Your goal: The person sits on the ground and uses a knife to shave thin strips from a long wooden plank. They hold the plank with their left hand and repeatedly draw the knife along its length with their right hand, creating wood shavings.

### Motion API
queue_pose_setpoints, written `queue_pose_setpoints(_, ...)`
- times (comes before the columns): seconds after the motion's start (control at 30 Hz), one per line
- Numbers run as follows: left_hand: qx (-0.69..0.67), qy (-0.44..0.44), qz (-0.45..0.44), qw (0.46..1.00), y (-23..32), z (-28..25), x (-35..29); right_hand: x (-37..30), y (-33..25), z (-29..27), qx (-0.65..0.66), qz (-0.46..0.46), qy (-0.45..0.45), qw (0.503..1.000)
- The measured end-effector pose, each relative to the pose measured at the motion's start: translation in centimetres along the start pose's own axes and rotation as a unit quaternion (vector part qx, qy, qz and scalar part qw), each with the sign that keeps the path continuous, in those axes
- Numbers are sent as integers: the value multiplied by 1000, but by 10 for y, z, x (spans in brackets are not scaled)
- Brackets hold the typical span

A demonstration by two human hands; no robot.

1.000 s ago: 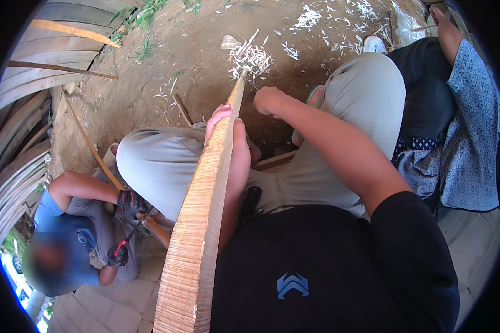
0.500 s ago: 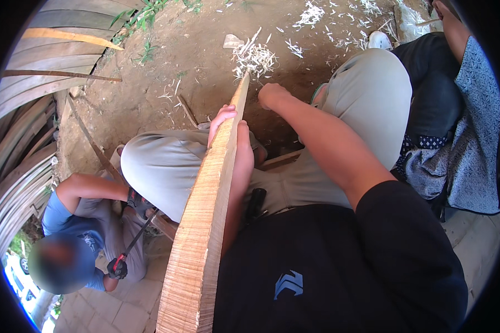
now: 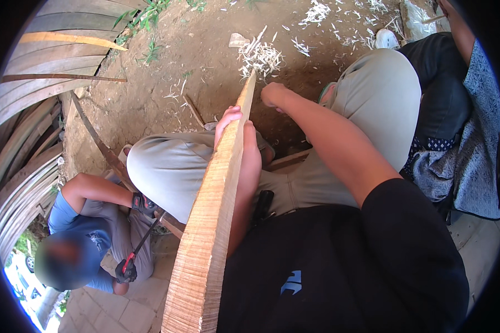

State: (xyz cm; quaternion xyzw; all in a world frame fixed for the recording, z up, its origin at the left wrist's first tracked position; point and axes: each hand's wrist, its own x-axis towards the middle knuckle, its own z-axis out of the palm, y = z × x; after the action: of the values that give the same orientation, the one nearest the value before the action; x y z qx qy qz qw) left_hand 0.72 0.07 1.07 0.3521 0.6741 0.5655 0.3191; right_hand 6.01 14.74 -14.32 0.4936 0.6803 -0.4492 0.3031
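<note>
A long, pale wooden plank (image 3: 203,227) with a narrow far end runs from the lower edge up over my lap. Its surface has fine crosswise marks. My left hand (image 3: 229,117) is closed around the plank toward its far end, fingers on one side and thumb on the other. Just right of the tip, my right hand (image 3: 274,95) is curled into a fist. Whatever it holds, if anything, is hidden behind the fingers. A heap of curled wood shavings (image 3: 261,58) lies on the ground beyond the tip.
At lower left a co-worker (image 3: 89,227) in dark gloves holds a red-handled tool (image 3: 129,260) against a wooden piece. Another person (image 3: 438,94) sits close on my right. Stacked boards (image 3: 56,50) stand at upper left. More shavings (image 3: 315,12) dot the dirt.
The whole view has shifted slightly, moving the scene to the right. My right fist is a little nearer the plank's tip. The left hand keeps its hold on the plank.
</note>
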Motion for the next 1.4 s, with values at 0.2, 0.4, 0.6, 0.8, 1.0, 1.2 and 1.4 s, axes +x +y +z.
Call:
queue_pose_setpoints(0.2, 33, 6, 25, 999, -6, 2, 0, -32, -2, -5, 20, -5, 5, 1000)
queue_pose_setpoints(0.4, 18, 12, 24, 999, -14, 2, -2, -62, -9, -25, 33, 24, -33, 999)
queue_pose_setpoints(0.6, 19, 12, 41, 999, -15, -2, -1, -80, -14, -47, -33, -19, -28, 999)
queue_pose_setpoints(0.8, 17, 13, 32, 999, -13, -3, -2, -70, -14, -42, -151, -61, -12, 987)
queue_pose_setpoints(1.0, 22, 25, 37, 999, -14, -1, -1, -37, -5, -17, -98, -6, 34, 995)
queue_pose_setpoints(1.2, 20, 13, 24, 999, -11, 0, -2, -46, -3, -16, 63, 32, 88, 994)
queue_pose_setpoints(1.4, 21, 10, 2, 1000, -3, -1, -3, -21, -5, -9, 114, 47, 107, 987)
